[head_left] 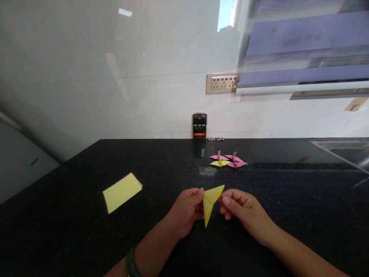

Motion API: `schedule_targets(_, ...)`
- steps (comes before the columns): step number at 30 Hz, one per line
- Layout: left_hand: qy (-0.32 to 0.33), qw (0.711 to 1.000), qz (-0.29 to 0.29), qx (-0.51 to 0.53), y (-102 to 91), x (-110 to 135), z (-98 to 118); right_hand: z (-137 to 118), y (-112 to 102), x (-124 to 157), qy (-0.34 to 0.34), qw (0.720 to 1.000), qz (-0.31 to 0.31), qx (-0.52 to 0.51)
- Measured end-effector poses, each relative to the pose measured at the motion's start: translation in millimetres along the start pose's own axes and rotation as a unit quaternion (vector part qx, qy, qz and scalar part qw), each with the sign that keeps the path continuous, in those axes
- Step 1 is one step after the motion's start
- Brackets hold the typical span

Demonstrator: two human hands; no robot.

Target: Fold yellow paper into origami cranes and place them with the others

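Note:
A folded piece of yellow origami paper (pixel 211 198) is held above the dark counter, one point reaching up to the right and another hanging down. My left hand (pixel 187 209) pinches its left corner between thumb and fingers. On the other side, my right hand (pixel 240 209) has its thumb and fingers closed at the paper's right edge; the fingertips there are partly hidden behind it. Beyond my hands, several folded paper cranes stand close together: pink cranes (pixel 236 164) and a yellow crane (pixel 220 163). To the left lies a stack of yellow paper (pixel 122 193) with a pink edge beneath.
A phone (pixel 199 126) showing a timer leans upright against the white tiled wall, with a small beaded strand (pixel 216 139) beside it. The black speckled counter (pixel 161 161) runs along the wall. A metal-framed panel (pixel 343 154) is at the far right, and a socket (pixel 221 82) is above.

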State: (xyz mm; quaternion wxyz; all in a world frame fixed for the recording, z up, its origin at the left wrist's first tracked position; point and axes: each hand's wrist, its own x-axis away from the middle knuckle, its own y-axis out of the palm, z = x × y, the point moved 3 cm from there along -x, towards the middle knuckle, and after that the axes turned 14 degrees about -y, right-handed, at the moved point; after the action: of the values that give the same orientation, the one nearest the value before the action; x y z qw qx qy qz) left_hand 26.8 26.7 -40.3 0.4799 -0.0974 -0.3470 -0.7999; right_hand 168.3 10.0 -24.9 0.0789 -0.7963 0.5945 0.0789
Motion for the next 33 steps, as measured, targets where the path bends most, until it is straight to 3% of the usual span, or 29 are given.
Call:
schedule_targets(3,-0.004,1.0,-0.02,0.015,0.7,0,1,-1,5,1,-0.003,1.0,-0.015,-0.012)
schedule_targets(11,-0.015,1.0,-0.01,0.01,2.4,-1,0,4,12,2,-0.029,0.998,-0.028,-0.055)
schedule_targets(28,-0.026,0.999,-0.007,0.02,-0.8,-3,-2,8,8,2,-0.035,0.999,-0.032,0.003)
schedule_targets(33,-0.018,1.0,0.019,0.0,0.5,-1,1,6,6,1,-0.017,1.0,-0.005,0.021)
